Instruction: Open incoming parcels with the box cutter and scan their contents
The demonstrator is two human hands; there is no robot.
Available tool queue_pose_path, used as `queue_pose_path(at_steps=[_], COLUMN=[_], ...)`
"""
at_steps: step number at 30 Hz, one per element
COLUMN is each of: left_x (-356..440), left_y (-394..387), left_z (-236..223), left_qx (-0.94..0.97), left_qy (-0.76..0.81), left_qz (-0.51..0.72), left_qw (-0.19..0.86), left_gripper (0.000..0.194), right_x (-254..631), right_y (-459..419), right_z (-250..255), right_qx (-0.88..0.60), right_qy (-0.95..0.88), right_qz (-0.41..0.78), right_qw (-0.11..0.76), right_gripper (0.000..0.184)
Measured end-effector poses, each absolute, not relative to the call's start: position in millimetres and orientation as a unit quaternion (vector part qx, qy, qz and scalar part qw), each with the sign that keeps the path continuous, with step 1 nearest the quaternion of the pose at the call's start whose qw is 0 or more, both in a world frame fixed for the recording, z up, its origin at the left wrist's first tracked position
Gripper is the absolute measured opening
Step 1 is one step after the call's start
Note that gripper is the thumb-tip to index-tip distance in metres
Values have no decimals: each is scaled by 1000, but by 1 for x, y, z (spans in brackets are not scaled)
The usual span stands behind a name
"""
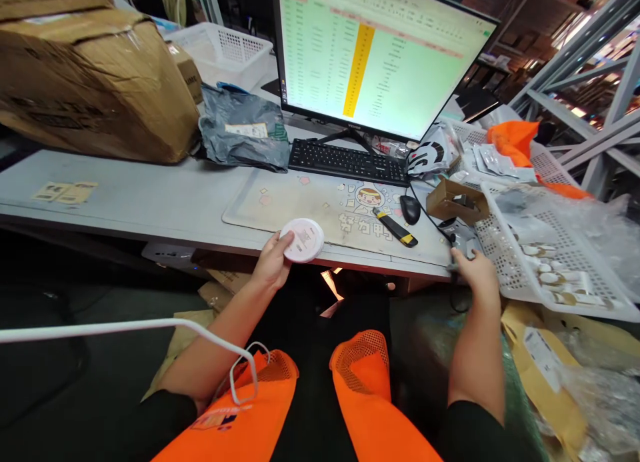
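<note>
My left hand (273, 262) is closed on a round, flat white disc-shaped case (304, 241) with small print on its label, thumb on top, at the desk's front edge. My right hand (475, 272) is at the desk edge on the right, fingers curled by a silvery grey packet (461, 235) and a black cable. What those fingers grip, if anything, is hidden. Between the hands, a yellow and black box cutter (395, 227) lies on a cartoon desk mat (300, 202), with a black mouse (410, 209) beside it.
A monitor (380, 55) stands behind a keyboard (350, 161). Left are a large cardboard box (100, 82) and a grey plastic mailer (240, 125). On the right are a small open carton (457, 201) and a white basket (525, 275) of small packs. A white cord (150, 325) crosses the lower left.
</note>
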State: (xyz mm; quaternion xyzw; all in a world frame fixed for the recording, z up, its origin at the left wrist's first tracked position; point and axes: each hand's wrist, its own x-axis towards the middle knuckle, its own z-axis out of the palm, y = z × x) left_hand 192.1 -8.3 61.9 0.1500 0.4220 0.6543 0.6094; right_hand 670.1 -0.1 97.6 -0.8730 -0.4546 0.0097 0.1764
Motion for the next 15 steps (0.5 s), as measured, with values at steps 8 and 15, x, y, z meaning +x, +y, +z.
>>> queue_pose_path(at_steps=[8,15], left_x=[181,199], left_y=[30,44], left_z=[66,63], left_qx=[207,436], left_qy=[422,526], left_qz=[701,643], left_qw=[537,346], left_gripper=[63,51], right_x=[684,560], right_y=[45,-30], right_z=[102,94], right_qx=[-866,-635], right_qy=[-411,-443], right_qz=[129,398], right_qw=[252,492], right_gripper=[47,41])
